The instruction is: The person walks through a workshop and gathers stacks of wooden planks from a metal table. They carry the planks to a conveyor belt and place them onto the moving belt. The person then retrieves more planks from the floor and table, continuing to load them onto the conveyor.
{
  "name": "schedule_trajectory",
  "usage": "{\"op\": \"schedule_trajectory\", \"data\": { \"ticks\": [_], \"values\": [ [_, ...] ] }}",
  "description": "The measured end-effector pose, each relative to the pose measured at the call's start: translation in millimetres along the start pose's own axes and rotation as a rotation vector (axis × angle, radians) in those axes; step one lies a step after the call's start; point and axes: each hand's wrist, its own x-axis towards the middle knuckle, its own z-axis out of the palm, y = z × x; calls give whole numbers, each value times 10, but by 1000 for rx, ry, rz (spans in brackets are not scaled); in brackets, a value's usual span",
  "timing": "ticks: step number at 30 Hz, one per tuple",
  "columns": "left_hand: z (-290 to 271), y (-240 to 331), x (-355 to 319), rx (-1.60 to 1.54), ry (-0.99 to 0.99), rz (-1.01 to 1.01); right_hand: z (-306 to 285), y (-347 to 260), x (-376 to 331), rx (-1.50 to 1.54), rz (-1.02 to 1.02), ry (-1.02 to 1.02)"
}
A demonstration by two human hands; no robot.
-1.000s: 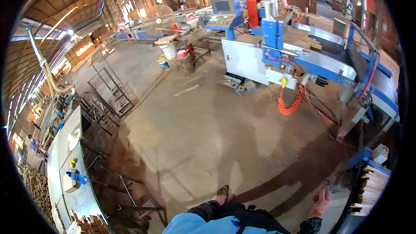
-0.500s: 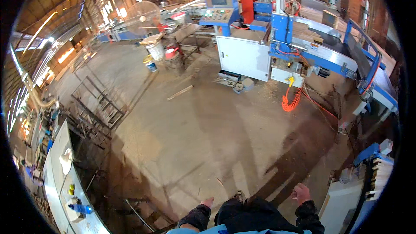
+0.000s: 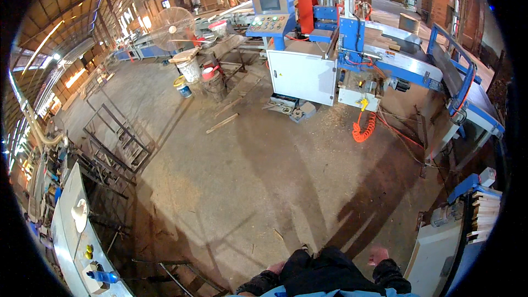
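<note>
1. A blue and white woodworking machine [image 3: 341, 60] stands far across the concrete floor [image 3: 247, 170].
2. A stack of wooden slats [image 3: 484, 214] lies nearest the right hand [image 3: 378, 254], which hangs loosely open, empty.
3. The left hand [image 3: 275, 268] hangs empty too, fingers relaxed.

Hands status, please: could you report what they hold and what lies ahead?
Left hand empty, right hand empty. Nearest: wood stack, right. Bare floor ahead.

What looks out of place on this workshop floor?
A loose wooden strip lies askew on the bare concrete, away from any stack. Sawdust is scattered by the white machine. Both hands hold nothing.
</note>
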Motion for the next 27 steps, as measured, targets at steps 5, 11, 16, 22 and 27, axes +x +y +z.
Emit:
{"op": "schedule_trajectory", "data": {
  "ticks": [5, 11, 16, 22, 27],
  "values": [
    [-137, -226, 97, 97, -121, -80, 99, -58, -104, 92, -11, -206],
    [-383, -409, 286, 61, -73, -203, 608, -117, -48, 16, 32, -99],
    [-919, -452, 728, -288, -66, -363, 1180, -61, 283, 44, 98, 2],
    [-1471, -641, 1097, -1168, -19, -563, 121, -780, 911, 109, 28, -367],
    [-2415, -517, 1429, -1180, 13, -800, -611, -880, 1809, 171, -52, -446]
  ]
}}
